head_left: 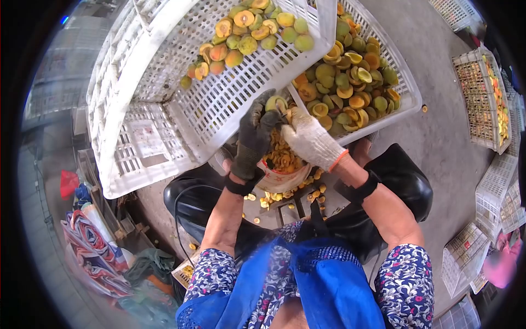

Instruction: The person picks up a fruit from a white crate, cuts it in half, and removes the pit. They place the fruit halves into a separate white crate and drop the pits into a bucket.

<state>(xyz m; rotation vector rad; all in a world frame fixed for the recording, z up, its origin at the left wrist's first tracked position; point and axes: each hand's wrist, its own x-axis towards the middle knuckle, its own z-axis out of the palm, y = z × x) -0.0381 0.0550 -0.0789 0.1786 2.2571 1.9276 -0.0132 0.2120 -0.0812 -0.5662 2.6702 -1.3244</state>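
My left hand (253,134), dark-gloved, grips a greenish fruit (276,103) above the bucket (285,180). My right hand (311,137), white-gloved, curls at the fruit's edge; its fingers hide what they grasp, so I cannot tell. My hands partly cover the bucket's contents. The tilted crate (224,90) is cut off above. Yellow scraps (274,197) litter the grey floor (438,115); stacked crates (489,186) fade into dark edges.

The dark-gloved left hand (255,129) has curled fingers; just beside it, the white-gloved right hand (312,137) bends its fingers toward it. Behind the hands, the bare left forearm (223,216) and right forearm (390,213) spread apart.
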